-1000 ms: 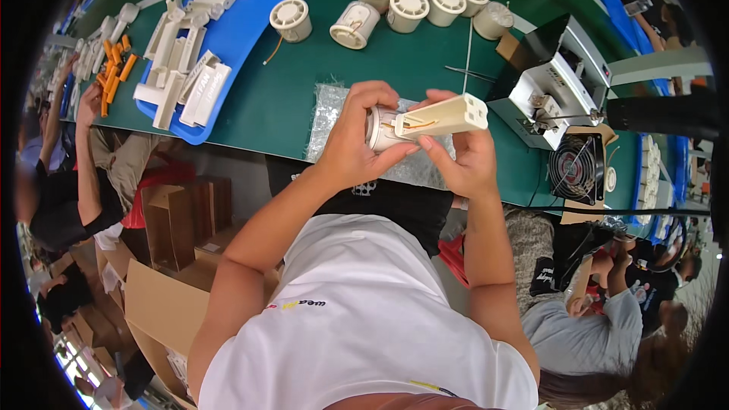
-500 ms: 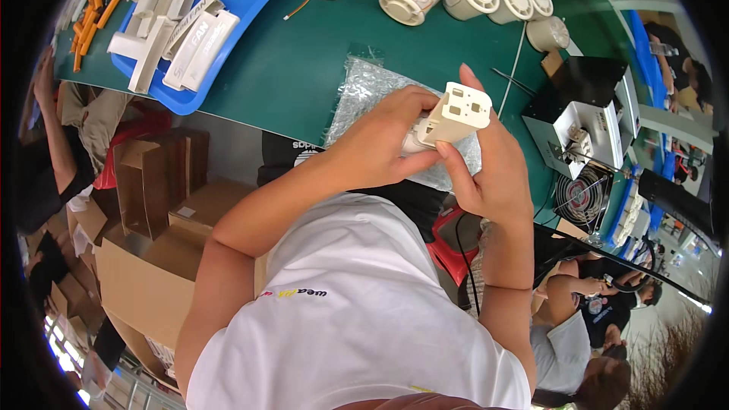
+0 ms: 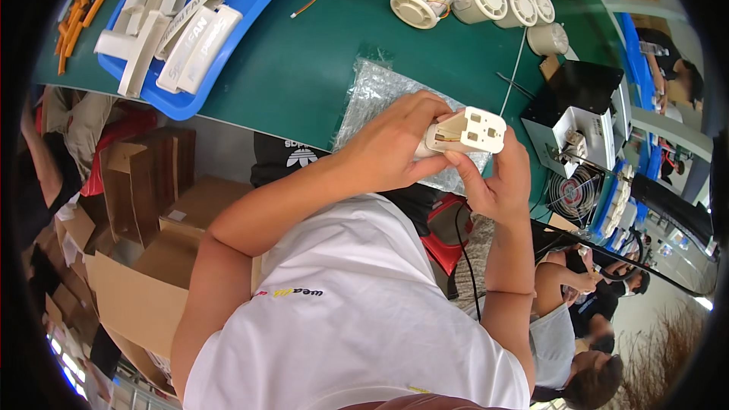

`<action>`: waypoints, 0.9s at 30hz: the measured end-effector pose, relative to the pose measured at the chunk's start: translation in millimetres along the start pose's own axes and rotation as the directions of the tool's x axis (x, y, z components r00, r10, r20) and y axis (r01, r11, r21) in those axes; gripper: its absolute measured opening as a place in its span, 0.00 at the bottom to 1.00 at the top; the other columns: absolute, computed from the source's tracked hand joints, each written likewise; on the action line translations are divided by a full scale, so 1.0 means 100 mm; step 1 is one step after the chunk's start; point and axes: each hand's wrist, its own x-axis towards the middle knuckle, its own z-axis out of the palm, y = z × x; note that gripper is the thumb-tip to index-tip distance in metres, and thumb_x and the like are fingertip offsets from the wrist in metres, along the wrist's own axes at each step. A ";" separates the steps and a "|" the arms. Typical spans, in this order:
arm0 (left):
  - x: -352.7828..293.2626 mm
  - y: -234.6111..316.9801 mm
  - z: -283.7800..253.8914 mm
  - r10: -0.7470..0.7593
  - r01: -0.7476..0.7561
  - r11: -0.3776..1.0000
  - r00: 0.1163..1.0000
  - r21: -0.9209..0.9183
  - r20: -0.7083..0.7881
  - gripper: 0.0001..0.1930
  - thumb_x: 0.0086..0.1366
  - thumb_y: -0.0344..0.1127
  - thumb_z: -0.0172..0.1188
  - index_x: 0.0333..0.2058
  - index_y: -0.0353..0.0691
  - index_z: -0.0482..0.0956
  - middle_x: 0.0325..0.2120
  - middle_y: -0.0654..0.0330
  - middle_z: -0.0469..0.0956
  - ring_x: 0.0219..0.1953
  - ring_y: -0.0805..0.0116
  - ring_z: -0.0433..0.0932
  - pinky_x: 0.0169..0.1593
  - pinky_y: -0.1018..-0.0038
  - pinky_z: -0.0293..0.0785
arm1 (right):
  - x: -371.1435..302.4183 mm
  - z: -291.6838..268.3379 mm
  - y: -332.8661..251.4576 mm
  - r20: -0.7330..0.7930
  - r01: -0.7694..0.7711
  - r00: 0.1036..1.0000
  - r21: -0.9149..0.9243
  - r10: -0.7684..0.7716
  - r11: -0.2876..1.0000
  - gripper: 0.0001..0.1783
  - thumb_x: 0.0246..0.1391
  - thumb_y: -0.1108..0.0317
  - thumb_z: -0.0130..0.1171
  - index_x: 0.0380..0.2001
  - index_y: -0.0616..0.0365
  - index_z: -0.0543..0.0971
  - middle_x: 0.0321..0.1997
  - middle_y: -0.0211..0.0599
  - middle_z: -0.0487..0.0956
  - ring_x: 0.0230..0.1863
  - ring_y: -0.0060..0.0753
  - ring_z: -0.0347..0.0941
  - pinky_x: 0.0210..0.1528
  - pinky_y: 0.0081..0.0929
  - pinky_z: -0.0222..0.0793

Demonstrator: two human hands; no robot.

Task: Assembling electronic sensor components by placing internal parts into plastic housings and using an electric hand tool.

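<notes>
Both of my hands hold a cream-white plastic housing with square holes in its end face. My left hand is closed round its rounded end, which the fingers partly hide. My right hand grips the holed end, thumb along the near side and fingers behind it. A hollow in the side facing me shows a thin brownish strip, perhaps a wire. Beneath the hands, a sheet of bubble wrap lies on the green tabletop.
Several white round fan units stand at the back. A blue tray with long white covers sits at left, beside orange cylinders. On the right are a black-and-silver box and a fan. Cardboard boxes stand lower left.
The housing has tilted and turned in my hands, moving slightly right and down, so its hollow side now shows more. My right fingers have shifted lower behind it.
</notes>
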 end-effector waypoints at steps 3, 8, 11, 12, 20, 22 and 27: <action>-0.01 -0.02 0.01 0.024 -0.023 0.999 1.000 0.035 -0.018 0.28 0.53 0.35 0.72 0.49 0.34 0.70 0.44 0.49 0.74 0.47 0.47 0.75 0.50 0.61 0.72 | -0.02 0.00 -0.01 -0.036 -0.018 0.999 0.023 0.018 1.000 0.25 0.47 0.72 0.69 0.50 0.63 0.76 0.46 0.49 0.82 0.43 0.53 0.80 0.46 0.34 0.75; -0.01 0.07 -0.02 -0.081 0.081 0.997 0.996 0.020 0.042 0.30 0.53 0.37 0.73 0.50 0.33 0.69 0.46 0.47 0.74 0.47 0.45 0.75 0.49 0.60 0.73 | 0.00 -0.07 -0.02 -0.010 0.008 1.000 0.003 -0.008 1.000 0.25 0.46 0.72 0.70 0.50 0.64 0.76 0.44 0.48 0.82 0.43 0.52 0.81 0.45 0.33 0.76; 0.00 0.08 -0.01 -0.095 0.095 0.995 0.995 0.003 0.018 0.30 0.53 0.36 0.73 0.50 0.33 0.69 0.46 0.48 0.74 0.47 0.45 0.75 0.50 0.60 0.73 | -0.04 0.00 0.00 -0.058 0.004 0.998 0.033 -0.003 0.999 0.25 0.46 0.72 0.70 0.49 0.63 0.76 0.44 0.48 0.82 0.43 0.51 0.81 0.45 0.33 0.76; 0.00 0.08 0.00 -0.088 0.088 0.996 0.996 -0.024 -0.011 0.30 0.52 0.36 0.73 0.50 0.33 0.69 0.46 0.48 0.74 0.48 0.45 0.75 0.50 0.60 0.73 | -0.05 0.02 0.02 -0.094 0.009 0.996 0.064 -0.003 0.998 0.25 0.46 0.71 0.70 0.49 0.63 0.76 0.44 0.48 0.82 0.42 0.51 0.81 0.45 0.32 0.76; -0.01 -0.07 -0.04 0.154 -0.171 0.975 0.980 0.144 0.125 0.30 0.52 0.34 0.72 0.51 0.34 0.67 0.47 0.48 0.73 0.51 0.45 0.73 0.53 0.59 0.71 | 0.14 -0.05 -0.17 0.033 0.133 0.991 -0.056 -0.132 0.989 0.20 0.49 0.73 0.69 0.47 0.64 0.77 0.42 0.44 0.83 0.40 0.43 0.83 0.42 0.29 0.76; -0.06 -0.02 -0.04 -0.100 0.094 0.994 0.990 0.065 0.104 0.33 0.53 0.35 0.73 0.53 0.35 0.64 0.46 0.46 0.73 0.48 0.43 0.75 0.52 0.59 0.72 | 0.07 -0.03 -0.05 0.002 0.058 0.998 0.016 -0.058 0.998 0.22 0.49 0.71 0.69 0.48 0.62 0.77 0.42 0.44 0.83 0.40 0.44 0.82 0.42 0.29 0.76; -0.05 0.06 0.00 -0.121 0.119 0.993 0.986 0.022 0.113 0.38 0.55 0.33 0.73 0.58 0.37 0.57 0.50 0.48 0.71 0.53 0.55 0.74 0.54 0.65 0.71 | -0.24 0.20 0.30 -0.116 -0.028 0.991 0.302 0.066 0.953 0.22 0.52 0.70 0.67 0.50 0.62 0.76 0.45 0.44 0.83 0.44 0.44 0.83 0.46 0.30 0.76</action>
